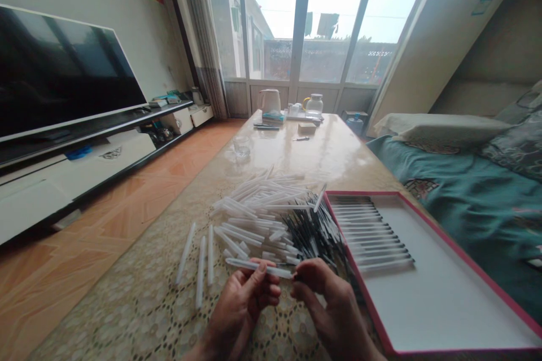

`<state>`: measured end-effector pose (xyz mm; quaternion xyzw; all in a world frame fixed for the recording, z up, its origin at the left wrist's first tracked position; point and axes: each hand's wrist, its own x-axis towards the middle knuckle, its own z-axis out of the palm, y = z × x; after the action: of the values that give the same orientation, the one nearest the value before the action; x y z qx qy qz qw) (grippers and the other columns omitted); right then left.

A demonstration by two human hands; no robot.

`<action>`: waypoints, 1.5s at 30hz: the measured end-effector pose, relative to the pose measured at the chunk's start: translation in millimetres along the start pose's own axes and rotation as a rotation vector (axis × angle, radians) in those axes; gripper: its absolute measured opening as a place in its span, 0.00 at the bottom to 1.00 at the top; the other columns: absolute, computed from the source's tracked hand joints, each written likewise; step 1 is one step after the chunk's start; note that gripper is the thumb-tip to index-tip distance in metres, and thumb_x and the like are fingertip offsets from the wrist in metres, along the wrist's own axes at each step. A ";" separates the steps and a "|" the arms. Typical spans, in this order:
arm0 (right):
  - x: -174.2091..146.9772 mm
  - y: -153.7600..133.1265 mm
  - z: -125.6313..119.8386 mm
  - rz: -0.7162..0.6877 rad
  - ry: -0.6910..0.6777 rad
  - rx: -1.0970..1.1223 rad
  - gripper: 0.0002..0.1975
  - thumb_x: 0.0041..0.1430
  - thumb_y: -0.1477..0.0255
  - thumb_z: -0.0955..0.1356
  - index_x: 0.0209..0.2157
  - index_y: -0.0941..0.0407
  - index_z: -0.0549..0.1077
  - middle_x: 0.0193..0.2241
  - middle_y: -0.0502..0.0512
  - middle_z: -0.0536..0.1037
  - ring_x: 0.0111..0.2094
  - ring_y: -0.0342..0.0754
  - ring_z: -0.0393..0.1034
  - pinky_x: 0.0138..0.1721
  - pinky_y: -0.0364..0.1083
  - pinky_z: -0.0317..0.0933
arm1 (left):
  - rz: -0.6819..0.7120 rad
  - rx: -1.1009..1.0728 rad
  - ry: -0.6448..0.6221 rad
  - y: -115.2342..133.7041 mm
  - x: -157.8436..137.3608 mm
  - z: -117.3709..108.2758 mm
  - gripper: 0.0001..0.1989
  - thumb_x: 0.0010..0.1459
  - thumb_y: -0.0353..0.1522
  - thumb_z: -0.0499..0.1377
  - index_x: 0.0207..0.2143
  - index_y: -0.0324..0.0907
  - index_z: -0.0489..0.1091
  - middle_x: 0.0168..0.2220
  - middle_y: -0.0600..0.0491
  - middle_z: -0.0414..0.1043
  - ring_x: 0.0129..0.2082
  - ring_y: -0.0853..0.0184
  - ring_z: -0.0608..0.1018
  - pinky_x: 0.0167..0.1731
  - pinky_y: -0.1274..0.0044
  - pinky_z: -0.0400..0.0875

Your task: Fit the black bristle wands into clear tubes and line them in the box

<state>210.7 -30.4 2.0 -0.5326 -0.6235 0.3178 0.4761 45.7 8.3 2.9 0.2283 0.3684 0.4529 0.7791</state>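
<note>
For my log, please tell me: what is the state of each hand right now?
Left hand: closed, holding a white tube.
Right hand: pinched closed at the tube's end; what it grips there cannot be told.

From afar I see smooth, translucent plastic tube (277, 272) in grip; smooth, matt tray (444, 293) right of grip; glossy tabletop (148, 304) beneath; rumpled cloth (461, 192) farther right.

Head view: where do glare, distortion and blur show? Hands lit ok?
Head view: sky through the window nearly blown out, pale glare on the far tabletop; head view: wide-angle stretch slants the TV; head view: white tube pile soft, tubes merging; head view: left hand and right hand backlit, dimmer than the window but readable.
</note>
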 end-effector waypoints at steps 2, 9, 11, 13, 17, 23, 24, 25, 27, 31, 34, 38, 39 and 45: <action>-0.4 -0.5 0.9 0.017 -0.012 0.014 0.01 0.60 0.74 0.65 0.33 0.55 0.67 0.27 0.48 0.71 0.28 0.44 0.71 0.30 0.40 0.64 | 0.004 0.008 -0.003 -1.1 0.6 0.1 0.08 0.49 0.33 0.67 0.30 0.37 0.75 0.24 0.52 0.77 0.23 0.70 0.77 0.25 0.79 0.71; -0.4 -2.4 1.4 0.066 -0.024 0.072 0.03 0.61 0.71 0.65 0.32 0.56 0.67 0.25 0.48 0.71 0.25 0.43 0.72 0.28 0.39 0.64 | -0.002 0.054 -0.021 -0.7 0.2 1.2 0.09 0.50 0.34 0.66 0.31 0.37 0.75 0.24 0.51 0.77 0.23 0.70 0.77 0.25 0.80 0.71; -0.4 -1.6 2.4 0.109 -0.020 0.120 0.05 0.60 0.70 0.66 0.32 0.56 0.67 0.24 0.48 0.71 0.23 0.42 0.72 0.27 0.39 0.64 | -0.004 0.062 -0.022 -0.5 -0.1 1.7 0.10 0.49 0.35 0.67 0.31 0.37 0.75 0.24 0.51 0.77 0.23 0.70 0.77 0.25 0.80 0.71; -0.2 -0.8 3.5 0.168 -0.009 0.194 0.07 0.59 0.68 0.67 0.31 0.57 0.68 0.23 0.48 0.72 0.22 0.42 0.72 0.25 0.39 0.64 | -0.001 0.073 -0.028 -0.7 0.2 2.0 0.10 0.49 0.35 0.67 0.31 0.36 0.75 0.24 0.51 0.77 0.23 0.70 0.77 0.25 0.80 0.71; 0.1 -1.5 5.1 0.280 0.039 0.336 0.12 0.55 0.63 0.70 0.30 0.58 0.69 0.20 0.47 0.72 0.19 0.42 0.71 0.21 0.39 0.63 | 0.015 0.098 -0.059 -1.3 1.3 2.3 0.10 0.50 0.34 0.66 0.32 0.36 0.75 0.24 0.51 0.77 0.23 0.70 0.77 0.25 0.80 0.71; -1.6 -0.1 7.5 0.353 0.011 0.350 0.20 0.54 0.54 0.68 0.27 0.58 0.68 0.19 0.48 0.73 0.14 0.40 0.67 0.14 0.37 0.58 | 0.019 0.111 -0.086 -1.2 -0.3 4.0 0.09 0.50 0.34 0.67 0.31 0.37 0.74 0.23 0.51 0.77 0.22 0.71 0.76 0.24 0.80 0.70; -2.1 1.1 7.7 0.367 0.003 0.333 0.21 0.56 0.52 0.66 0.26 0.57 0.66 0.18 0.47 0.72 0.12 0.39 0.65 0.13 0.37 0.55 | 0.018 0.117 -0.087 -1.4 -0.5 4.2 0.09 0.50 0.34 0.67 0.31 0.37 0.74 0.22 0.51 0.77 0.21 0.70 0.76 0.24 0.80 0.70; -2.5 2.3 7.6 0.374 -0.007 0.307 0.22 0.57 0.51 0.64 0.24 0.57 0.65 0.16 0.46 0.71 0.11 0.38 0.64 0.11 0.36 0.53 | 0.018 0.123 -0.089 -1.6 -0.6 4.3 0.10 0.49 0.34 0.67 0.31 0.37 0.74 0.22 0.51 0.77 0.21 0.70 0.76 0.24 0.80 0.70; -3.0 4.0 6.4 0.338 -0.043 0.226 0.24 0.60 0.51 0.60 0.22 0.56 0.64 0.15 0.46 0.69 0.10 0.38 0.62 0.11 0.36 0.51 | 0.016 0.128 -0.093 -2.3 -0.2 4.1 0.10 0.49 0.34 0.67 0.31 0.36 0.74 0.22 0.51 0.77 0.21 0.70 0.76 0.23 0.80 0.70; -2.9 4.2 3.1 0.154 -0.069 0.052 0.22 0.64 0.54 0.57 0.30 0.57 0.67 0.20 0.49 0.72 0.13 0.39 0.66 0.14 0.37 0.55 | 0.021 0.105 -0.072 -2.8 1.3 3.0 0.09 0.51 0.34 0.66 0.32 0.36 0.74 0.25 0.51 0.78 0.23 0.70 0.77 0.24 0.80 0.71; -3.3 4.5 2.6 0.112 -0.061 -0.005 0.16 0.63 0.56 0.59 0.34 0.56 0.65 0.21 0.48 0.73 0.14 0.40 0.65 0.16 0.38 0.56 | 0.022 0.096 -0.073 -2.4 1.9 2.6 0.09 0.51 0.33 0.66 0.32 0.36 0.74 0.24 0.51 0.78 0.22 0.71 0.76 0.25 0.80 0.71; -3.7 5.6 1.7 0.073 -0.104 -0.096 0.19 0.67 0.59 0.54 0.26 0.55 0.63 0.19 0.48 0.73 0.16 0.40 0.65 0.19 0.38 0.54 | 0.008 0.099 -0.110 -2.5 1.9 2.0 0.09 0.50 0.34 0.66 0.31 0.36 0.74 0.22 0.51 0.77 0.21 0.70 0.76 0.23 0.80 0.70; -3.5 5.3 1.0 0.057 -0.112 -0.124 0.21 0.68 0.60 0.53 0.24 0.55 0.63 0.17 0.49 0.72 0.17 0.40 0.66 0.21 0.38 0.55 | 0.006 0.104 -0.113 -2.7 1.8 1.8 0.10 0.50 0.34 0.66 0.31 0.36 0.75 0.22 0.51 0.77 0.21 0.70 0.76 0.23 0.80 0.70; -2.1 -1.2 -2.6 0.049 -0.129 -0.140 0.15 0.66 0.59 0.56 0.35 0.55 0.63 0.20 0.48 0.73 0.19 0.41 0.66 0.22 0.38 0.54 | 0.018 0.096 -0.068 -2.6 1.5 2.2 0.09 0.50 0.34 0.66 0.31 0.37 0.74 0.24 0.52 0.78 0.22 0.71 0.76 0.24 0.80 0.70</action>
<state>212.6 -33.0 3.4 -0.5579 -0.6603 0.3185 0.3890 49.2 8.3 2.0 0.2842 0.3610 0.4337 0.7751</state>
